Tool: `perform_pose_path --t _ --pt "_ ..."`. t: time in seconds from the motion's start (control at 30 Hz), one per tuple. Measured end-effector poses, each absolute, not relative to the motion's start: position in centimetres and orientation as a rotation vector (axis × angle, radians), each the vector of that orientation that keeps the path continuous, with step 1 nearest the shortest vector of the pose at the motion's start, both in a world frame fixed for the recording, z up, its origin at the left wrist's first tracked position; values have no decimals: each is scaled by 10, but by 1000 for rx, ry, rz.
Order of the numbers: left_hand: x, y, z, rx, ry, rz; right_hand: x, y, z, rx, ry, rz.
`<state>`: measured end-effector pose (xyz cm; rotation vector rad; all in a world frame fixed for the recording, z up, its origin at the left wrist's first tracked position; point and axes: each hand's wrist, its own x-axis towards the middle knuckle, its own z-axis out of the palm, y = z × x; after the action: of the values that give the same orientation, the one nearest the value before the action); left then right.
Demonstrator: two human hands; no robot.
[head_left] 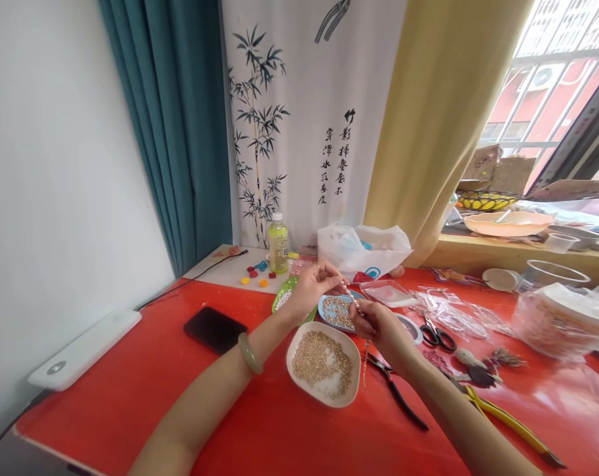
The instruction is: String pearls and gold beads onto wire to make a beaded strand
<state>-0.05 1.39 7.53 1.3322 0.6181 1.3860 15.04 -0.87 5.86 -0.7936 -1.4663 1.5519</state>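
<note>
Between my two hands a short strand of beads (349, 293) is stretched over the bead trays. My left hand (320, 284) pinches its upper end, and my right hand (373, 324) grips the lower end. A thin tail of the strand (365, 363) dangles below my right hand. Just under the hands stands a white dish (299, 391) with many small gold beads (317, 357). Behind it sits a blue tray (323, 309) of larger gold beads, partly hidden by my hands. A green tray (285, 288) with pale beads lies behind my left wrist.
A black phone (215, 329) and a white power strip (86, 350) lie left. Right are black-handled pliers (396, 390), scissors (436, 334), yellow-handled pliers (512, 420) and a plastic-wrapped tub (562, 320). A bottle (278, 244) and a white plastic bag (361, 248) stand at the back.
</note>
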Motion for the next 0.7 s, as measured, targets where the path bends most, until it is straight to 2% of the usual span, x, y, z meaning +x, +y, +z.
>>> perform_pose_path --t 0.7 --pt "5 10 73 1384 653 1320 149 -11 62 -786 -1444 1513"
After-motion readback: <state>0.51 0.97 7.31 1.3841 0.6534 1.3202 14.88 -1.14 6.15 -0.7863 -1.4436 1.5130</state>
